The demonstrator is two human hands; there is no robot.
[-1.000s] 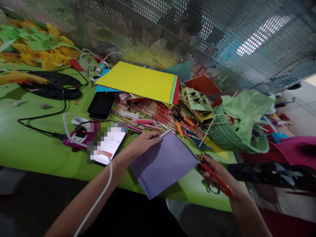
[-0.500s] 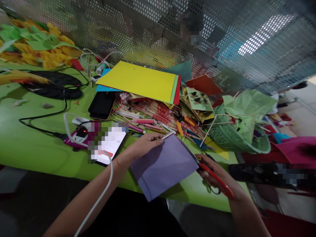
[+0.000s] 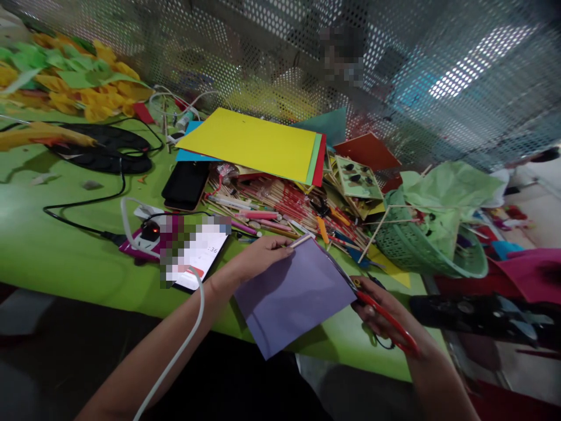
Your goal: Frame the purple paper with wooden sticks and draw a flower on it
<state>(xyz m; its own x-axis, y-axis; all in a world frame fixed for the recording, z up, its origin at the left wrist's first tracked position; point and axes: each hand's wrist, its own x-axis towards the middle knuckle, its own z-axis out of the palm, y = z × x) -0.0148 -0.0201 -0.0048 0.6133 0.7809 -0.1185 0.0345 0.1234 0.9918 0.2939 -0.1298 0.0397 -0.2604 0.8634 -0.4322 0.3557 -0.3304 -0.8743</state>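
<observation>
A sheet of purple paper (image 3: 293, 304) hangs over the table's front edge, tilted toward me. My left hand (image 3: 267, 255) pinches its upper left edge between thumb and fingers. A thin wooden stick (image 3: 301, 240) lies along the paper's top, with its near end at my left fingertips. In my right hand (image 3: 382, 313) are red-handled scissors (image 3: 388, 318), the fingers wrapped around the handles. The scissor blades lie along the paper's right edge; whether they are parted is hard to make out. Part of the right hand's fingers is hidden behind the handle.
A lit phone (image 3: 199, 257) and purple power strip (image 3: 142, 242) with cables lie left of my hands. Behind are yellow card sheets (image 3: 254, 143), pens and sticks (image 3: 276, 199). A green basket (image 3: 442, 257) stands right. A glue gun (image 3: 48, 137) is far left.
The whole view has shifted slightly, so things appear a little farther right. My hands keep the same hold on the paper and scissors, and the blades look slightly changed in angle.
</observation>
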